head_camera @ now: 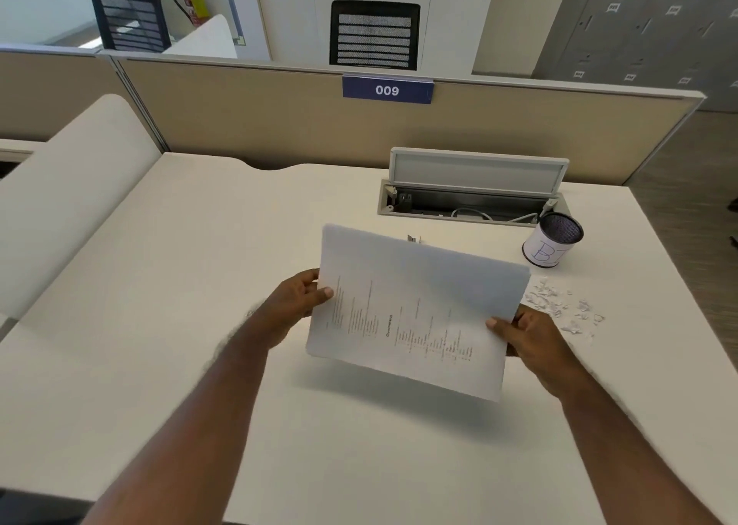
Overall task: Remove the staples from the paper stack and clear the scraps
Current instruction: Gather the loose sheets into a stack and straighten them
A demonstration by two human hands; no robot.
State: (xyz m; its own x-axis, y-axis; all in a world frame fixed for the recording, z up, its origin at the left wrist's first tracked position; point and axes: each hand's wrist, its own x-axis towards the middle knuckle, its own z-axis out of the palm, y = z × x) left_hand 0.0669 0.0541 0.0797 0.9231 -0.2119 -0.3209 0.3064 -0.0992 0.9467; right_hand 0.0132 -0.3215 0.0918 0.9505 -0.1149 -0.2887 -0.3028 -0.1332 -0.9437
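Above the white desk (159, 324), the paper stack (415, 308) is being held in the air, its print blurred and no staples discernible. The left hand (297, 304) and right hand (527, 340) are gripping opposite edges, fingers hiding underneath. Scraps (563, 304) are lying right, near a mesh cup (551, 243); a small metal object (413, 239) is peeking behind the sheets.

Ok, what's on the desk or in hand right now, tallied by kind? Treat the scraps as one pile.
White printed paper stack, held off the desk by the left hand and right hand: 1
Dark mesh cup with white paper label: 1
Pile of torn white paper scraps: 1
Small grey metal object behind the stack, unclear what: 1
Total: 4
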